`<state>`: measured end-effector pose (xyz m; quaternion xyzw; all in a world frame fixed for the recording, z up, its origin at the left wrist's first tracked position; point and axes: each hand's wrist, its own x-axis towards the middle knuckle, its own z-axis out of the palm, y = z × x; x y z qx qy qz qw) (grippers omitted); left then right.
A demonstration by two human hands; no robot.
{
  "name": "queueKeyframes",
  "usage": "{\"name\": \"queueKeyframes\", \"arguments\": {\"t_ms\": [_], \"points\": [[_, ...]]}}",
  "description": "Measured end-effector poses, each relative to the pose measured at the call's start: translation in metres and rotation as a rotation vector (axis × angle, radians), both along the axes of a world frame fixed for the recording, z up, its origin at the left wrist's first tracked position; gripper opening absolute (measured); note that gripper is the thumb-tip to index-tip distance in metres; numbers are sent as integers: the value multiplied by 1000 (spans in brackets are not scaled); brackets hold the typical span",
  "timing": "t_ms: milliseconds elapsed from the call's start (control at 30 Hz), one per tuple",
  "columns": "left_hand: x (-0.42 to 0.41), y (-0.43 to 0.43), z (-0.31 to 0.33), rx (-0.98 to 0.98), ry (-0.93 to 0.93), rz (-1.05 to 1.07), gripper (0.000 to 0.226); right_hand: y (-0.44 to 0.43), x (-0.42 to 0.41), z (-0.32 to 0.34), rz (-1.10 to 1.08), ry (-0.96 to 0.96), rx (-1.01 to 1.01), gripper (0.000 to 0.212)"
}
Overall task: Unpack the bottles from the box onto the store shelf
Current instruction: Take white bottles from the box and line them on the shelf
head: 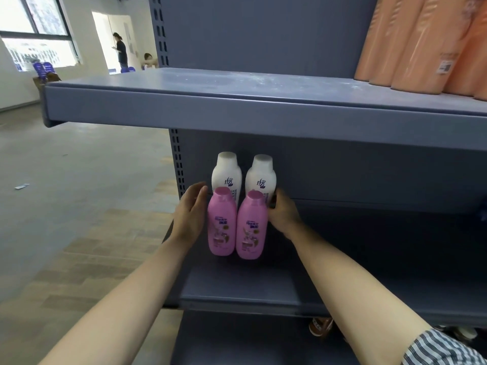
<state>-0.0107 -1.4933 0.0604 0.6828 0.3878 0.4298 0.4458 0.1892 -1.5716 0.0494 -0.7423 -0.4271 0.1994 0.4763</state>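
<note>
Two pink bottles stand upright side by side on the middle shelf (237,288), toward its left end: the left pink bottle (221,227) and the right pink bottle (251,230), touching or very nearly so. Right behind them, against the back panel, stand the left white bottle (226,172) and the right white bottle (261,175), also upright.

Your left hand (188,217) sits just beside the left pink bottle with its fingers straight and apart from the thumb, gripping nothing. Whether they touch the bottle is hard to tell. Your right hand (283,214) is against the outer side of the right pink bottle. Its fingers bend in toward the bottle, tips hidden, so you cannot tell whether they clamp it.

Above is the upper shelf (237,106), dusty on top, with tall orange packs (421,43) at its right end. A striped sleeve (442,349) shows at your right arm. Left of the rack lies the floor (66,180) — far off, two people (121,50) are by a doorway.
</note>
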Motion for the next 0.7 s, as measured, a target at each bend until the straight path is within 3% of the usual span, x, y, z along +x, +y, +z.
{"name": "queueKeyframes", "arguments": {"t_ms": [133,233,333,400,500,633,700], "points": [[8,24,4,-135,13,-229,46,3,11,-4,27,26,-14,60],[14,35,4,-195,19,-281,60,5,16,-6,45,31,-14,63],[21,35,8,-316,-54,-245,42,8,17,-8,47,17,-18,63],[22,35,10,-345,-45,-246,42,10,17,-9,51,4,-17,61],[22,36,11,-389,-32,-352,13,12,17,-9,69,-28,-22,58],[20,44,6,-406,6,-363,15,10,16,-7,73,-31,-23,58],[20,43,5,-369,-3,-346,34,9,16,-7,68,-31,-20,57]]}}
